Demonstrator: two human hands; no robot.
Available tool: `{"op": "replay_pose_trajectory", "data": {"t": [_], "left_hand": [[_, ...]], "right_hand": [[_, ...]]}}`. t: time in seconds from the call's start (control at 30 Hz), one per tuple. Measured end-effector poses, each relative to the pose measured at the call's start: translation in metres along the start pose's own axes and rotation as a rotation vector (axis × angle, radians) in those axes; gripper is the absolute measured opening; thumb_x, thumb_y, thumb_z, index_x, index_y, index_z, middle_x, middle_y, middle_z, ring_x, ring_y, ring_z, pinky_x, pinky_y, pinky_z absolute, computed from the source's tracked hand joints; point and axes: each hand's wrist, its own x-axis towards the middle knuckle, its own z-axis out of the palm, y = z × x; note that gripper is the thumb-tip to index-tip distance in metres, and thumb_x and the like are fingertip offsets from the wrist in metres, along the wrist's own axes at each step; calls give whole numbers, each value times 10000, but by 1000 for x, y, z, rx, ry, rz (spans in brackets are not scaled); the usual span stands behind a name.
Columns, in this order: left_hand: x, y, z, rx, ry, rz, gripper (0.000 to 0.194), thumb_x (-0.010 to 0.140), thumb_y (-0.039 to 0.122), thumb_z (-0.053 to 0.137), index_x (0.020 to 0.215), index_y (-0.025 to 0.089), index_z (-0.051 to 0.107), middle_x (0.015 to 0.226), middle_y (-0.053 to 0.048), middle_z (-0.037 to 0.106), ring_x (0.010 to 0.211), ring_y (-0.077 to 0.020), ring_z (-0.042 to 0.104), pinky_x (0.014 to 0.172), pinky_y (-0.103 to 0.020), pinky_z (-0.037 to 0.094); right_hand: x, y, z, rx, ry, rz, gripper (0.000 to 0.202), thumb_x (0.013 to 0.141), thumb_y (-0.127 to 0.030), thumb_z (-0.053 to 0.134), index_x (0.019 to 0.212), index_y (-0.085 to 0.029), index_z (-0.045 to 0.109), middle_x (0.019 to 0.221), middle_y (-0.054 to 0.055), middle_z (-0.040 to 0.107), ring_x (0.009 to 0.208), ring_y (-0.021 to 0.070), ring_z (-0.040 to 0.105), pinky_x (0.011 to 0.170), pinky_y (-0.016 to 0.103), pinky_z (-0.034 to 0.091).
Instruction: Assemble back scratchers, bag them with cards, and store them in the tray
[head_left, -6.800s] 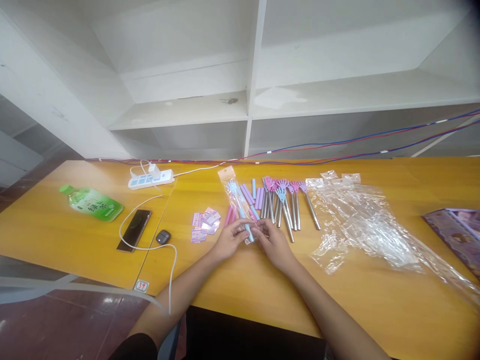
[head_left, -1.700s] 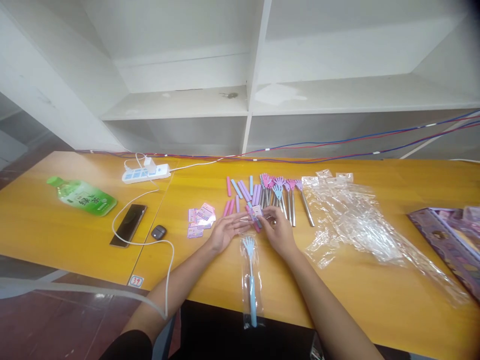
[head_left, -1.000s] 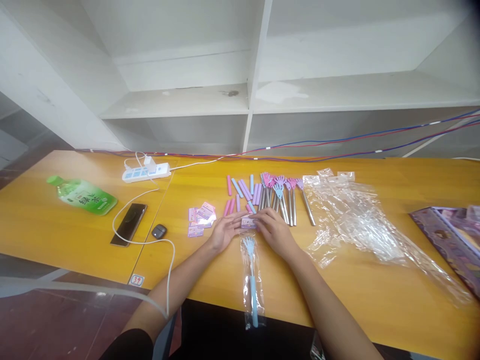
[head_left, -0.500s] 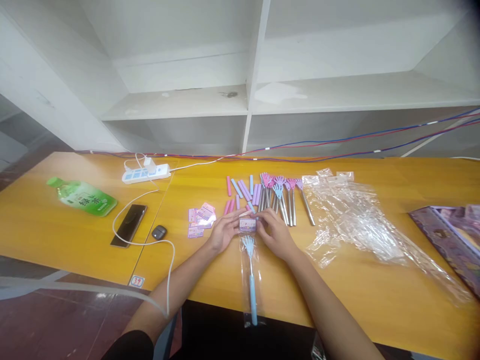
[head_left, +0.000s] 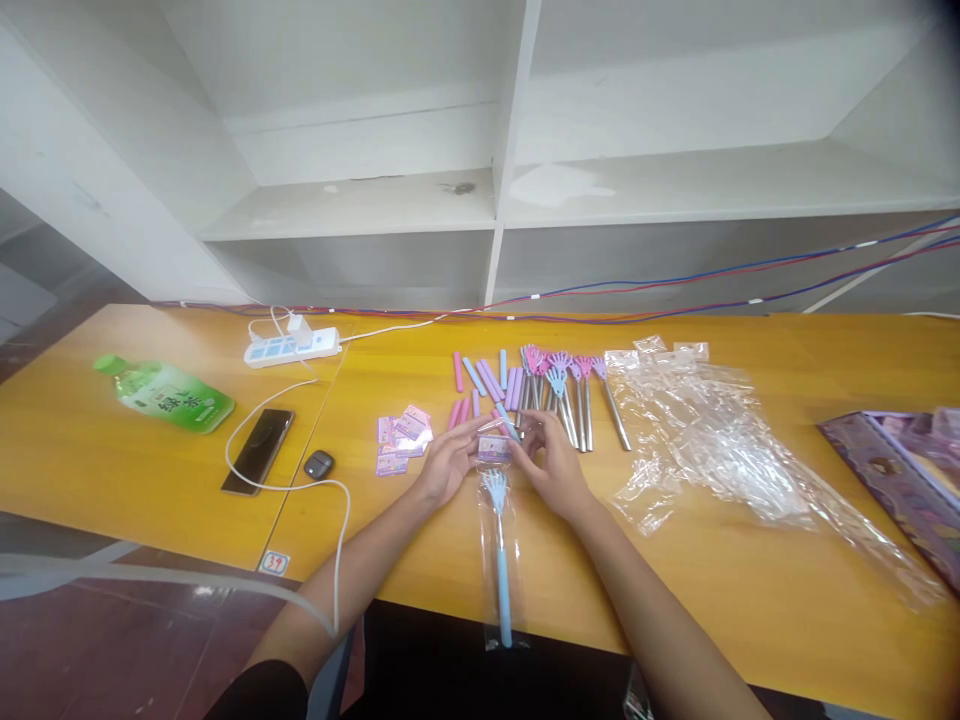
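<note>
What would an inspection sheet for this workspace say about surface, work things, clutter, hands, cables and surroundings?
Surface: yellow table, label "39" near the front edge.
Work things: blue scratcher in a clear sleeve, its lower end past the front edge; a card at the head end; card pile, coloured tubes, more scratchers, clear bags.
Clutter: bottle lying on its side, phone, black case, all left; patterned box, right.
Hands: left hand and right hand at the card's opposite edges; grip unclear.
Cables: white cable across the phone; power strip; red and blue wires behind.
Surroundings: white shelves behind; reddish floor at left.
</note>
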Motion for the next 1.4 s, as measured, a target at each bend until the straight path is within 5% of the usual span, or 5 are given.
{"op": "replay_pose_trajectory", "data": {"t": [0.17,0.3,0.5,0.9,1.4], "left_hand": [[0,-3,1,66,-28,-3,532,910,323,724,1423,201,654,1513,-174,597,1300,-320,641,1018,-424,547],[1,-9,-2,243,4,-3,816,855,326,824,1583,304,455,1390,-142,686,1170,-276,712,964,-394,568],[2,-19,-10,490,96,-20,534,832,456,835,1248,152,694,928,-88,791,920,-242,760,860,-335,573],[-1,-20,-3,428,159,107,413,889,444,777,1203,186,705,1137,-114,781,1021,-255,759,906,-382,607],[0,-22,-1,394,194,142,355,889,516,757,969,183,661,907,-37,718,838,-175,693,819,-303,556]], "right_hand": [[2,5,5,111,-17,125,430,997,-467,642,1358,-241,580,956,40,668,697,175,623,637,330,532],[3,6,2,27,42,91,316,1016,-473,611,1214,-248,711,930,50,650,753,191,611,677,339,527],[3,5,2,-47,-41,-41,256,1050,-384,567,1136,-287,788,980,63,597,909,216,626,777,368,537],[2,1,-4,-94,-96,-230,279,1056,-299,549,1211,-327,780,1057,76,545,866,194,595,771,381,560],[1,-7,-7,-43,-139,-176,259,1056,-365,545,1129,-297,784,1107,95,590,966,230,651,899,438,574]]}}
